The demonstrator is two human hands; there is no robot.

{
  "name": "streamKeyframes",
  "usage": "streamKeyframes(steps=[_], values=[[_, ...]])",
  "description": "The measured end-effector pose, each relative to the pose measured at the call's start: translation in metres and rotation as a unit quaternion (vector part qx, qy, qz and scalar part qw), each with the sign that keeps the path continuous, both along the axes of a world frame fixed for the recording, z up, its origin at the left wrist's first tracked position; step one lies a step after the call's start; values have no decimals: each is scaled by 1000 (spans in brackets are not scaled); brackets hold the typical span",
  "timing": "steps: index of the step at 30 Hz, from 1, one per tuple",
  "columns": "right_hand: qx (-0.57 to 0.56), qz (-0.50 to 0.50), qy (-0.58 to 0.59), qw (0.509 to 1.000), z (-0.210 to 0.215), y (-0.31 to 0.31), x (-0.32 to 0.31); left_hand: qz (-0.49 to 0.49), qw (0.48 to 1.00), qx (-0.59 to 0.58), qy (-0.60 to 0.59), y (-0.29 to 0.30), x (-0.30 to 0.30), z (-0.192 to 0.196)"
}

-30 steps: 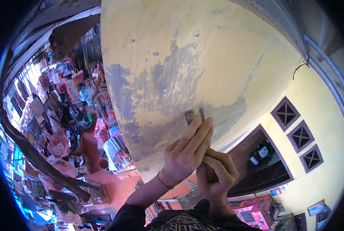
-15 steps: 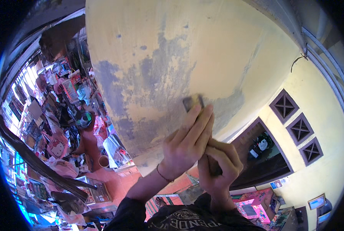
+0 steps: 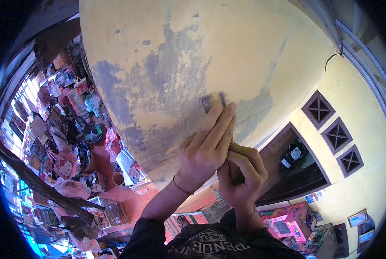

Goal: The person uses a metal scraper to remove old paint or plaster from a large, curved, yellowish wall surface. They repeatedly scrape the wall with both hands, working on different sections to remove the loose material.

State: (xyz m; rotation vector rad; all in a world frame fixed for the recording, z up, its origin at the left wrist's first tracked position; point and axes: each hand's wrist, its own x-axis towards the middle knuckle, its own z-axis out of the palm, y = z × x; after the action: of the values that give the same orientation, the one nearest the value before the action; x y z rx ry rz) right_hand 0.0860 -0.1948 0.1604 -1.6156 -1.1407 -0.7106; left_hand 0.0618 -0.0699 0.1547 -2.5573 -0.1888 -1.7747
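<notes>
Our left hand (image 3: 206, 149) presses flat fingers on the scraper blade (image 3: 212, 101) against the yellow wall (image 3: 210, 47); our right hand (image 3: 240, 172) grips its handle below.

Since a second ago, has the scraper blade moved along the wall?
Cannot tell: the scraper blade sits by the same grey patch on the yellow wall; the camera shifted.

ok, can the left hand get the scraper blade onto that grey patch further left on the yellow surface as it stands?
Probably yes. The left hand already presses the scraper blade flat against the yellow surface, and the grey patch lies on the same open face with nothing between them. The right hand grips the handle below.
</notes>
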Motion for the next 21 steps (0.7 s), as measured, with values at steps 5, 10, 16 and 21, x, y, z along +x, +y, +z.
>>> streamKeyframes(steps=[5,10,16,21], values=[[-55,-24,15,998,5,-2,0,-3,999,18,-39,2,1,6],[-18,14,-11,1000,7,-2,4,-2,995,57,-77,3,2,7],[6,16,-17,1000,5,-1,2,7,1000,13,-25,0,0,7],[-15,-18,7,1000,6,5,4,-11,998,17,-52,4,2,16]])
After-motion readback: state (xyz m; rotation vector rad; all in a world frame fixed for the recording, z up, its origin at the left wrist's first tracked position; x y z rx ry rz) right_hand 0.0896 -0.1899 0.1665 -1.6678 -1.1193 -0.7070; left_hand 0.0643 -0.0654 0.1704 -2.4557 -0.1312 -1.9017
